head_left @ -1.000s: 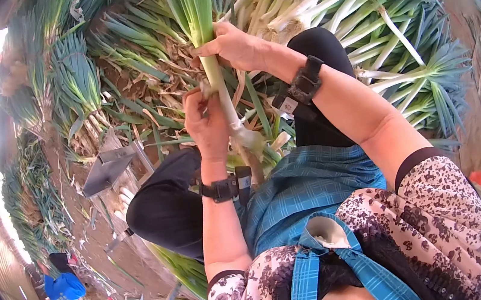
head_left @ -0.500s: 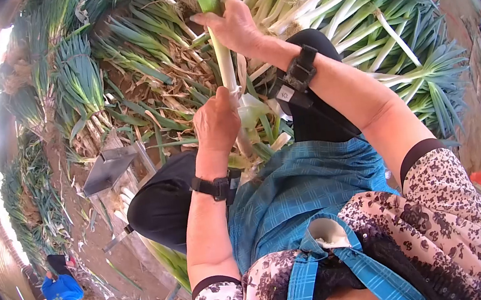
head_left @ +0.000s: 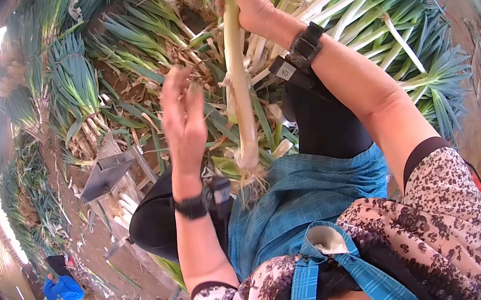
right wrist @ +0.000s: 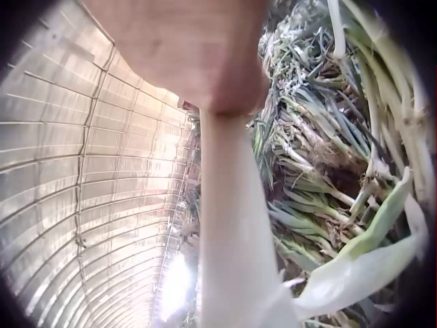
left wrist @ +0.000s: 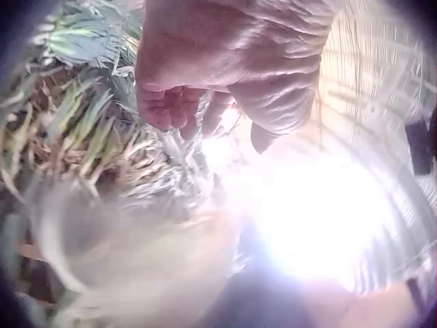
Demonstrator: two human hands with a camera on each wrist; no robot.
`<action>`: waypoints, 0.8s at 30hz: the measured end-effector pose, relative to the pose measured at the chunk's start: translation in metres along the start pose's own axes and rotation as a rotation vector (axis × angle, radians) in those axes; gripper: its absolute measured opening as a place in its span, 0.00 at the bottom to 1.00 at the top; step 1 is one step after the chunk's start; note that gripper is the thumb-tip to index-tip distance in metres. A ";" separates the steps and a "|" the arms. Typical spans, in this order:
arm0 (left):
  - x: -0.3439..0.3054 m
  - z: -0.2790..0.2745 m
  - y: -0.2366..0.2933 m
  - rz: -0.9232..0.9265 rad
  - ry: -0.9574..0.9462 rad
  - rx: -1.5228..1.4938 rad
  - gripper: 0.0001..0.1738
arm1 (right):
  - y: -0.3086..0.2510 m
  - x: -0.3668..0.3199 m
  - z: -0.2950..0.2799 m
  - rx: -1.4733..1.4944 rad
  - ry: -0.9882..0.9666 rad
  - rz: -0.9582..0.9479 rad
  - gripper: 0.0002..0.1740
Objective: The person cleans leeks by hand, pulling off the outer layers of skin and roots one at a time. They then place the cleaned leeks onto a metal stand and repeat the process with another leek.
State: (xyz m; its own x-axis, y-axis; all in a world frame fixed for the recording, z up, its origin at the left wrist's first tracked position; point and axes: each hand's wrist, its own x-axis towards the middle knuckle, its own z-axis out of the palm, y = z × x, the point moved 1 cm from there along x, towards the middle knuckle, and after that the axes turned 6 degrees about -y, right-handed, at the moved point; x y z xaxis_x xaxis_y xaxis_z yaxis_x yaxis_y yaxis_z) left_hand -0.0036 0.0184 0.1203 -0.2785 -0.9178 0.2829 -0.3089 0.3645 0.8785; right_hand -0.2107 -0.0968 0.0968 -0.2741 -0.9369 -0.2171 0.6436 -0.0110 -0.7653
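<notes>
Gap between left hand [head_left: 183, 120] and leek [head_left: 240, 98]

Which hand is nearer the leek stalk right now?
Right. The right hand grips the leek stalk near its top; the left hand is open beside it, apart.

Heaped long green onions with white stalks [head_left: 402, 37] are shown across the far ground, and further bundles of the same crop [head_left: 70, 81] at the left. Dry straw-coloured husks [head_left: 176, 55] are scattered between them. A grey metal stand [head_left: 106, 170] is set on the brown earthen floor [head_left: 97, 241]. A blue checked apron [head_left: 307, 193], a floral-patterned blouse [head_left: 439, 227] and black trousers [head_left: 158, 215] are worn. A distant figure in blue [head_left: 61, 290] is seen lower left. A ribbed translucent arched roof [right wrist: 82, 205] is visible overhead.
</notes>
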 end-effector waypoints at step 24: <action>-0.004 0.045 -0.006 -0.335 -0.513 -0.680 0.28 | -0.003 -0.018 -0.008 0.518 -0.312 0.293 0.14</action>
State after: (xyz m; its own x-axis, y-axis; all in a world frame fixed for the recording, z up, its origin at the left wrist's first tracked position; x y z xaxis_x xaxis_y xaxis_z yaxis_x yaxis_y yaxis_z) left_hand -0.0410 0.0271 0.0965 -0.6906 -0.7175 -0.0905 0.1105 -0.2284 0.9673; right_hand -0.2137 -0.0776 0.0982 0.1339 -0.9829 -0.1264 0.9410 0.1661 -0.2949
